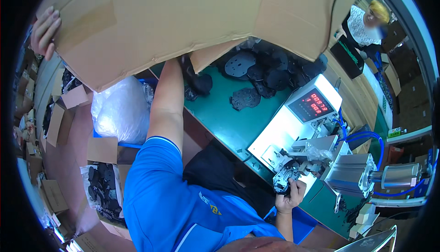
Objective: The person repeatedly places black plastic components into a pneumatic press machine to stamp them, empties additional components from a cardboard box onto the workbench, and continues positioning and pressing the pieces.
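Note:
My left arm reaches up behind a large cardboard carton [183,18], which hides the hand. Beside that forearm a curved black piece [199,82] hangs at the carton's lower edge. A separate hand [45,32] grips the carton's left side; its arm is hidden. My right hand [292,197] is closed on a black-and-silver mechanical part [286,176], held at the front of a white bench machine [275,137]. Several flat black plastic parts [240,64] lie piled on the green table [215,114] under the carton.
A red-digit display [316,105] tops the machine, with a metal cylinder [350,174] and blue hoses [381,146] at right. Left stand a clear plastic bag [121,110] in a blue bin and an open box of black parts [105,188]. Another person [364,27] is at far right.

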The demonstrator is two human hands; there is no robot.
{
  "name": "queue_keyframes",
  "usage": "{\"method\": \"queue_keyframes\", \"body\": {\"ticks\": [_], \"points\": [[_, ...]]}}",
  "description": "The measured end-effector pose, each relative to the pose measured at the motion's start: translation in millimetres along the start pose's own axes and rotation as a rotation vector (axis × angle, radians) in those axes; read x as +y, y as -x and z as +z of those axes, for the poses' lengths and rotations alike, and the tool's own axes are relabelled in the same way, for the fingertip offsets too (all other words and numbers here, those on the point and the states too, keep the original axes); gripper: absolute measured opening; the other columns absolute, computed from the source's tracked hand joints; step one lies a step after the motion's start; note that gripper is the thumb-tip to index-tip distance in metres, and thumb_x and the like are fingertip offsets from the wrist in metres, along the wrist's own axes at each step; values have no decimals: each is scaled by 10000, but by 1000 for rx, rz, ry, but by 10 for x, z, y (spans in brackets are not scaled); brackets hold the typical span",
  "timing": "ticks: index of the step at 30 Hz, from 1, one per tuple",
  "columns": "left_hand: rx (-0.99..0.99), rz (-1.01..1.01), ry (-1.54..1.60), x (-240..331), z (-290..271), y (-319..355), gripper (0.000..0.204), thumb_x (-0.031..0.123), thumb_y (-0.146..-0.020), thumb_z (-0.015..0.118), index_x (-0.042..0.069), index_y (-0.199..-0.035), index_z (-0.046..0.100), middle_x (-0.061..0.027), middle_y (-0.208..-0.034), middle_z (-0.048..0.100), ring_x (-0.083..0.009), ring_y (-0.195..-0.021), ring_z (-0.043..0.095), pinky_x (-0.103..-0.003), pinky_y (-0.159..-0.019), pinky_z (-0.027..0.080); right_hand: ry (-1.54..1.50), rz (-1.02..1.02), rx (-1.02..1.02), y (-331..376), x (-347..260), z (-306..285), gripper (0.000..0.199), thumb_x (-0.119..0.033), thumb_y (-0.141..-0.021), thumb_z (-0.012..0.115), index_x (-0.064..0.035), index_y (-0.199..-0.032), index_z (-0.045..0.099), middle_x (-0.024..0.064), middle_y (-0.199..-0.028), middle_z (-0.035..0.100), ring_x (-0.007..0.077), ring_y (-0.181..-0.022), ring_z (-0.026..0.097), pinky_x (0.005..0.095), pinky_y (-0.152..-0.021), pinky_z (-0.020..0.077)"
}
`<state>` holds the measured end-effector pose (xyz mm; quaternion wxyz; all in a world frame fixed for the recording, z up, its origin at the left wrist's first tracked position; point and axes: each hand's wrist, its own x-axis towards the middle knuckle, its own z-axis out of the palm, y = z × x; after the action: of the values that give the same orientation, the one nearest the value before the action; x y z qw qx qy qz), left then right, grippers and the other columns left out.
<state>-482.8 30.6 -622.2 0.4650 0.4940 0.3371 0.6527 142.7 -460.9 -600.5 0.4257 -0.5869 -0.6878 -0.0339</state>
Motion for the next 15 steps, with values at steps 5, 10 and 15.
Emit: {"method": "queue_keyframes", "body": {"ticks": [5,10,15], "points": [[-129,-122,160,365,-652,86,698,572,-1156,500,205,-1750,476,-136,-1756,533,-324,-1617,499,-538,-1322,456,-59,-3,-18,-35,-56,-73,440,-124,-767,867,-26,-1193,817,132,-1056,642,287,-888,581,379,-781,507],[549,294,548,-307,-219,-231,671,493,-1111,628,128,-1671,573,-170,-1662,620,-374,-1492,614,-495,-1220,543,-85,5,-21,-33,-17,-33,437,-121,-766,866,-26,-1190,817,134,-1057,641,287,-887,583,383,-782,507],[1061,-200,-644,9,556,122,622,472,-1068,674,50,-1525,695,-220,-1477,741,-444,-1318,712,-492,-1121,582,-15,-3,-15,4,-27,-35,447,-105,-773,851,-23,-1210,810,139,-1071,643,292,-901,586,384,-793,512]]}}
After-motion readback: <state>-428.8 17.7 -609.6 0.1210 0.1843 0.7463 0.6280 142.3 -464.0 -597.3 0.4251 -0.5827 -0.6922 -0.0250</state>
